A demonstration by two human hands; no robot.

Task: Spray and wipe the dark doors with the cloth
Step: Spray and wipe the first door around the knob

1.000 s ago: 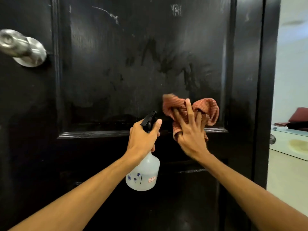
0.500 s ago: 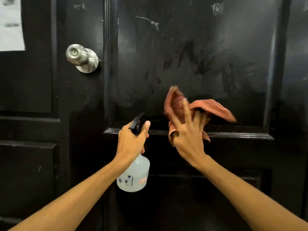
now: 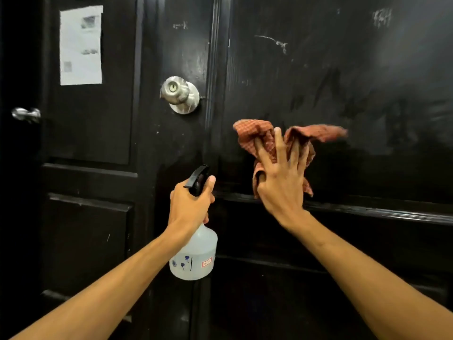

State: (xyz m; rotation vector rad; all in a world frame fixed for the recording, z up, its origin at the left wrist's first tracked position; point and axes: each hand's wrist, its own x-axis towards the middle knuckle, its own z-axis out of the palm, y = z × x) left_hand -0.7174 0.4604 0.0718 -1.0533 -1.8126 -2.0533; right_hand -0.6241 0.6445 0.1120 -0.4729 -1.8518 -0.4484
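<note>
Both hands are busy at the door: the right hand lies with fingers spread over a bunched reddish checked cloth, pressing it flat against the dark door panel, low on the panel just above the horizontal ledge, while the left hand is wrapped round the neck of a translucent spray bottle, its black nozzle aimed at the door near the panel's left edge. A loose corner of the cloth trails to the right and looks blurred, so I'd judge it is mid-swipe. From where I stand, the risk is that the cloth, only pinned under open fingers rather than gripped, slides out and drops. Smears higher on the panel, and pale scratch-like marks near its top, could be missed if wiping stays low. A stray squeeze of the trigger could wet the silver knob to the left, or the paper notice on the far-left panel.
</note>
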